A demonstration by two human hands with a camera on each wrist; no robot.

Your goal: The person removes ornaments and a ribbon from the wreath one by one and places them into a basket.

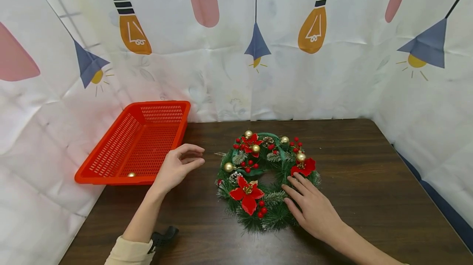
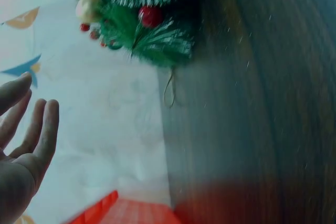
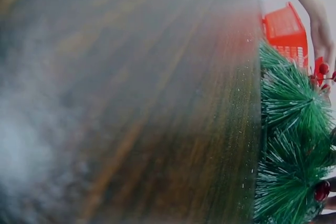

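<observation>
Gold baubles [image 1: 228, 167], five, stud one wreath [image 1: 276, 212]; two empty hands [image 1: 179, 166] [image 1: 313, 206], fingers relaxed, flank it.

A creased, cream fabric sleeve [image 1: 130, 252] wraps the near left forearm [image 1: 145, 211]; a black, angular fitting [image 1: 165, 236] juts to its right. The left hand [image 1: 177, 167] and right hand [image 1: 312, 207] are bare.

Dark wood-grained table [image 1: 354, 166] with a decorated green wreath [image 1: 275, 200] and, leftward, a red basket [image 1: 159, 135].
</observation>
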